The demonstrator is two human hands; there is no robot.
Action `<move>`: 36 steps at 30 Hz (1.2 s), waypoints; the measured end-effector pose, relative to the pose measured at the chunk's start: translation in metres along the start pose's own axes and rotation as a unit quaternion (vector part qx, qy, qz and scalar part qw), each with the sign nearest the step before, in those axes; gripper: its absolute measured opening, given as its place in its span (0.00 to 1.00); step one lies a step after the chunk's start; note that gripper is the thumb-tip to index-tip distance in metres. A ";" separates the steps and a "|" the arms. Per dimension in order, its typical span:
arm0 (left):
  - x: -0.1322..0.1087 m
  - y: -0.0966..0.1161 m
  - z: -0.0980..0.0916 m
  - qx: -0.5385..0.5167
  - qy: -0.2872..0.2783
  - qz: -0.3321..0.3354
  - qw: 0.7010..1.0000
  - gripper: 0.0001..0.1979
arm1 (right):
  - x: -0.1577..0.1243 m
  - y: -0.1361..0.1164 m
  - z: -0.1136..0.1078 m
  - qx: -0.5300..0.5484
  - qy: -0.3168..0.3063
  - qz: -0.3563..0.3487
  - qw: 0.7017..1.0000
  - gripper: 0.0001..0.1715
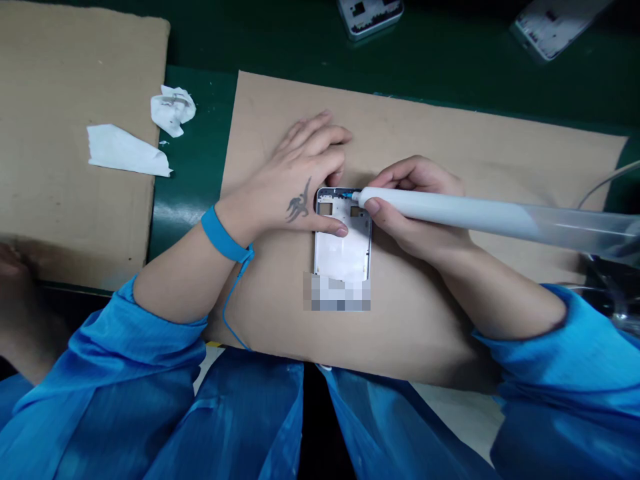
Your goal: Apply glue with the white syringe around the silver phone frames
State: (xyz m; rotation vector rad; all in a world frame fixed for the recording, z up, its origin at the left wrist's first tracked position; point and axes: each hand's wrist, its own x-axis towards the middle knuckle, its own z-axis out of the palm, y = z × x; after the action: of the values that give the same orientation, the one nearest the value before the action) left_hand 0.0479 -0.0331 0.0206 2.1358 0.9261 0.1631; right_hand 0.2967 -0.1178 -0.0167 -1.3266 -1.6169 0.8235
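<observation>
A silver-white phone frame [343, 257] lies flat on the cardboard in front of me; a pixelated patch hides its lower end. My left hand [305, 170] holds it at the upper left, with the thumb across its face and the index finger bent by the top edge. The other left fingers stretch over the cardboard. In my right hand [420, 207] is a long white dispensing syringe [450, 207], nearly level and pointing left. Its blue needle tip [347, 195] meets the dark strip along the frame's top; whether anything is coming out cannot be seen.
The cardboard sheet [425, 320] covers the green bench [280, 40]. Two more phone frames lie at the back, one central [373, 27] and one right [537, 33]. Crumpled tissue [173, 112] and a flat tissue [127, 152] lie left. A wrist strap cord [227, 320] hangs from my left wrist.
</observation>
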 end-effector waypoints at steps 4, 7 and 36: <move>0.000 -0.003 0.001 0.028 0.007 0.029 0.999 0.36 | 0.000 0.000 0.000 -0.001 -0.006 0.002 1.000 0.27; 0.001 -0.003 0.002 0.058 0.011 0.054 0.997 0.36 | 0.001 -0.002 -0.001 0.007 -0.009 0.004 1.000 0.27; 0.003 -0.016 0.003 -0.001 0.040 0.094 0.995 0.37 | 0.001 -0.018 -0.001 0.035 0.029 0.047 0.998 0.19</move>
State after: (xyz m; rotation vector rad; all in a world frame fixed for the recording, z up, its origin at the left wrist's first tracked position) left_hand 0.0428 -0.0261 0.0067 2.2272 0.7677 0.3447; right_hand 0.2906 -0.1211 -0.0001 -1.3737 -1.4772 0.8831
